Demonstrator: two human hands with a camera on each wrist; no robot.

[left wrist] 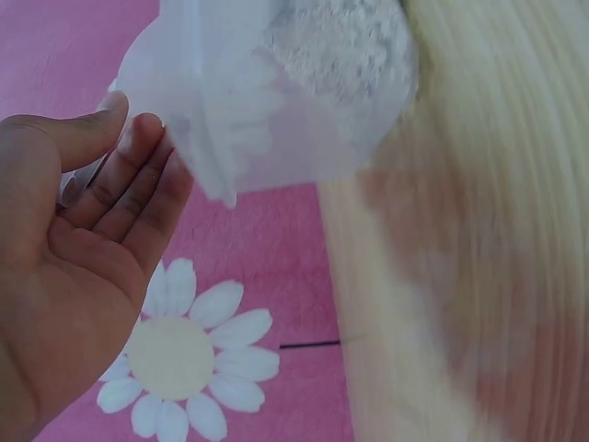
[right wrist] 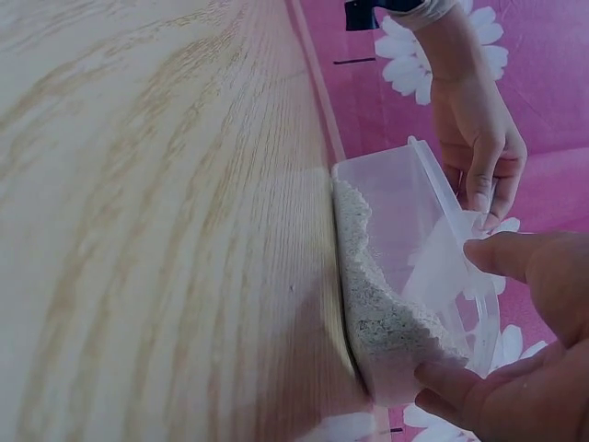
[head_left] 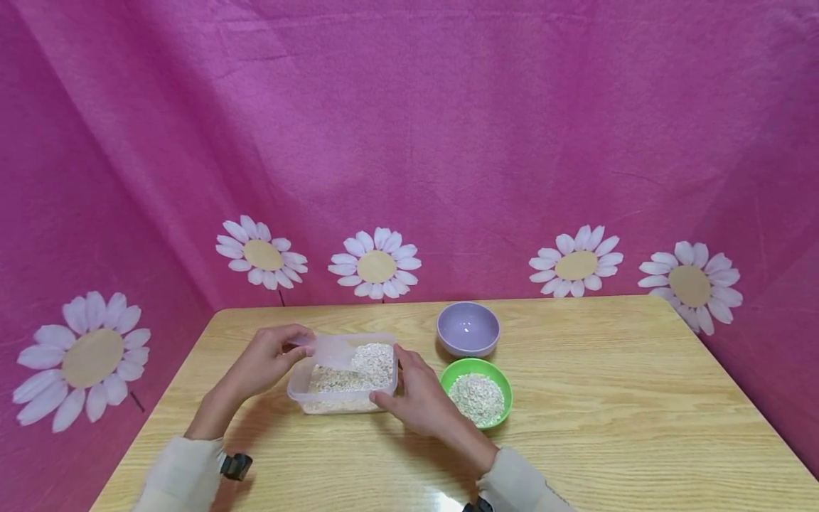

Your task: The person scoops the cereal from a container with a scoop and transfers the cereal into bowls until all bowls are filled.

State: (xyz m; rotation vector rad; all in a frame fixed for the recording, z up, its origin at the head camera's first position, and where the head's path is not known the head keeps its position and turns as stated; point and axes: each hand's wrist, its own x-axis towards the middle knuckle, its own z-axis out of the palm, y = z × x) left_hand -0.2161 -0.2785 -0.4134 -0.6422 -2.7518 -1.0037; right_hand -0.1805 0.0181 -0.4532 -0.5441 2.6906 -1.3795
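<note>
A clear plastic container (head_left: 342,407) of pale oat flakes (head_left: 374,364) sits on the table, the flakes heaped toward its right end. At its left rim my left hand (head_left: 271,359) pinches a broad, translucent white scoop-like plastic piece (head_left: 335,351) between thumb and fingers. That piece slants into the container, its lower edge at the flakes. My right hand (head_left: 419,395) grips the container's right end, thumb on the near side and fingers at the far side. In the right wrist view, the flakes (right wrist: 382,313) show through the container's wall.
Just right of my right hand stands a green bowl (head_left: 508,400) holding similar flakes. Behind it is a purple bowl (head_left: 468,328) with nothing in it. A pink cloth (head_left: 448,142) with white flowers hangs behind the wooden table (head_left: 608,412).
</note>
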